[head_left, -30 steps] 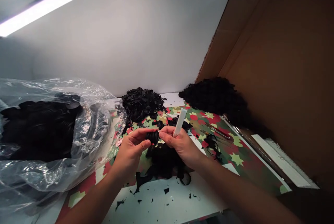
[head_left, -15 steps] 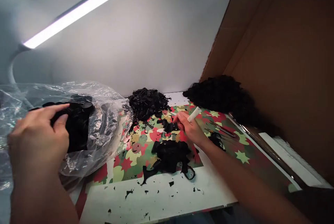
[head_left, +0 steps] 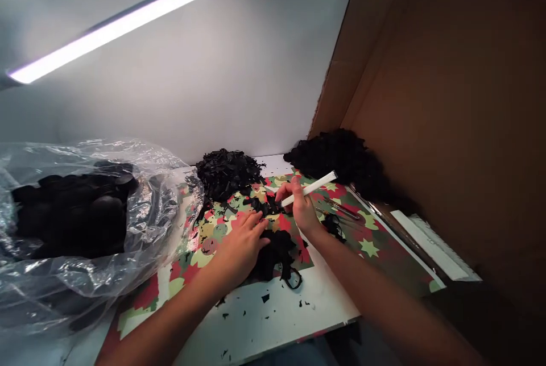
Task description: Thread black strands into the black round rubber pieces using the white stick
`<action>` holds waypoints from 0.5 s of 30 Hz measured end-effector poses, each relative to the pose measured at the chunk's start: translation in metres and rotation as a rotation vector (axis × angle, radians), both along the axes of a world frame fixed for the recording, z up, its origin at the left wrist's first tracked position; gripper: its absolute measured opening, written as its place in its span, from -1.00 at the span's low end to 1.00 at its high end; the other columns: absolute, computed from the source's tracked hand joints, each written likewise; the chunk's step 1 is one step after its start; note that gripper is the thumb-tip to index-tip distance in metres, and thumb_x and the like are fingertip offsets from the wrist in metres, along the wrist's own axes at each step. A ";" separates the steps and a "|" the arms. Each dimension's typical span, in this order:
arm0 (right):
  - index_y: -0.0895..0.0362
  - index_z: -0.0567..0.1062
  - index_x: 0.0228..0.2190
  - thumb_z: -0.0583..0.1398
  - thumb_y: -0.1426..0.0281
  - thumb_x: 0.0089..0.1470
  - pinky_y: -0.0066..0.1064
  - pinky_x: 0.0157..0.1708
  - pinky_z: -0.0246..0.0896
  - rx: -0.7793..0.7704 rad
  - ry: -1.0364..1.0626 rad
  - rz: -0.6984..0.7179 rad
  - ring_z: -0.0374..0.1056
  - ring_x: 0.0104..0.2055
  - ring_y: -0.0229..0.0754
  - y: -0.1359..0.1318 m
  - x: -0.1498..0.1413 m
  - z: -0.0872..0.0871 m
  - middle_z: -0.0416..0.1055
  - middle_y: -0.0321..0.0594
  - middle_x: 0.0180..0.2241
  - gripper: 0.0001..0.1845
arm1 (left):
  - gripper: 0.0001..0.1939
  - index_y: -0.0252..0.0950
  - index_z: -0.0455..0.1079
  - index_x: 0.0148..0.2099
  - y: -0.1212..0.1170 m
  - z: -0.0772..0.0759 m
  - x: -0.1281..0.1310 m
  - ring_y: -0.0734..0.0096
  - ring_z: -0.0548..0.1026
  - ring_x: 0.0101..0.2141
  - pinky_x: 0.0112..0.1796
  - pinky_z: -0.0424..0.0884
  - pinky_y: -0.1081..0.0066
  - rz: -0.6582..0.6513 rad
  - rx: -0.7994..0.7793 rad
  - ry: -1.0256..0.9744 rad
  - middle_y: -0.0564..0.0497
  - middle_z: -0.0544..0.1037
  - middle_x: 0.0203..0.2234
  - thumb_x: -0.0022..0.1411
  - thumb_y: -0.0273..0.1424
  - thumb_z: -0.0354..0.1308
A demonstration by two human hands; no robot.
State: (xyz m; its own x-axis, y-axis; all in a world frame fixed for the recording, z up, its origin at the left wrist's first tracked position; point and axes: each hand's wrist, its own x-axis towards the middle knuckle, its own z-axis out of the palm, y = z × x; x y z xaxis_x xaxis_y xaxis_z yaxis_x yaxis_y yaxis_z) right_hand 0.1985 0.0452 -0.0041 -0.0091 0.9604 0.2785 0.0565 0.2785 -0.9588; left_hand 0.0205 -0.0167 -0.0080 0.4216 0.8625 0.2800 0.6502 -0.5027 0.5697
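My right hand is closed around a white stick-like tool, its low end at a small clump of black cut pieces on the star-patterned sheet. My left hand lies over the near pile of black pieces, fingers stretched toward it and touching it. I cannot see whether anything is under its fingers.
A clear plastic bag of black round parts fills the left. Two heaps of black scraps, one at the back middle and one by the brown cardboard wall. Scissors and metal tools lie right of my hand. A lamp bar hangs above.
My left hand came back from the plastic bag to the near black pile. My right hand with the white tool shifted slightly, tilting the tool flatter.
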 end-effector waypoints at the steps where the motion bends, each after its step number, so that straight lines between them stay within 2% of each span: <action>1: 0.10 0.40 -0.58 -0.09 -0.18 0.25 -0.40 -0.61 -0.04 -0.016 0.014 -0.008 0.07 -0.64 -0.29 0.000 0.000 0.000 0.18 -0.35 -0.66 -0.28 | -0.77 -0.24 0.54 -0.01 0.002 -0.009 0.001 -0.05 0.46 0.11 0.09 0.37 0.01 -0.015 -0.069 -0.019 -0.23 0.52 0.09 0.33 -0.40 0.14; 3: 0.09 0.41 -0.47 0.06 -0.13 0.22 -0.43 -0.62 0.01 -0.035 0.038 0.009 0.13 -0.64 -0.30 0.000 -0.001 0.000 0.26 -0.36 -0.61 -0.44 | -0.80 -0.21 0.52 -0.04 0.005 -0.018 -0.006 0.03 0.49 0.07 0.08 0.38 0.08 -0.019 -0.152 -0.069 -0.16 0.55 0.04 0.31 -0.36 0.19; 5: 0.08 0.41 -0.36 0.20 -0.02 0.16 -0.44 -0.54 0.17 -0.032 0.065 0.072 0.27 -0.56 -0.29 -0.003 -0.004 0.000 0.37 -0.35 -0.49 -0.59 | -0.80 -0.18 0.48 -0.07 0.006 -0.016 -0.017 0.12 0.53 -0.02 0.02 0.42 0.14 0.023 -0.186 -0.142 -0.07 0.59 -0.05 0.24 -0.34 0.27; 7: 0.06 0.41 -0.31 0.27 0.08 0.13 -0.40 -0.37 0.32 -0.027 0.085 0.145 0.42 -0.42 -0.23 -0.009 -0.007 0.001 0.45 -0.32 -0.38 -0.68 | -0.77 -0.17 0.44 -0.12 0.006 -0.010 -0.025 0.18 0.55 -0.12 -0.05 0.46 0.18 0.092 -0.201 -0.250 0.00 0.61 -0.14 0.16 -0.37 0.33; 9: 0.06 0.42 -0.31 0.28 0.15 0.15 -0.35 -0.25 0.35 -0.029 0.060 0.194 0.47 -0.29 -0.16 -0.017 -0.011 0.004 0.49 -0.29 -0.34 -0.74 | -0.76 -0.18 0.42 -0.17 0.007 -0.004 -0.028 0.23 0.56 -0.16 -0.09 0.48 0.22 0.135 -0.207 -0.379 0.03 0.60 -0.18 0.10 -0.40 0.36; 11: 0.06 0.44 -0.32 0.26 0.18 0.18 -0.34 -0.24 0.34 -0.011 -0.021 0.238 0.47 -0.25 -0.13 -0.025 -0.013 0.006 0.51 -0.26 -0.31 -0.79 | -0.73 -0.19 0.40 -0.21 0.008 -0.001 -0.029 0.26 0.55 -0.17 -0.10 0.50 0.26 0.163 -0.201 -0.500 0.05 0.58 -0.22 0.06 -0.43 0.39; 15: 0.06 0.45 -0.39 0.22 0.22 0.22 -0.24 -0.15 0.34 0.080 -0.155 0.312 0.46 -0.13 -0.05 -0.036 -0.018 0.012 0.55 -0.18 -0.12 -0.80 | -0.71 -0.20 0.37 -0.22 0.009 0.000 -0.028 0.33 0.55 -0.21 -0.11 0.52 0.28 0.227 -0.184 -0.602 0.09 0.53 -0.28 0.03 -0.44 0.39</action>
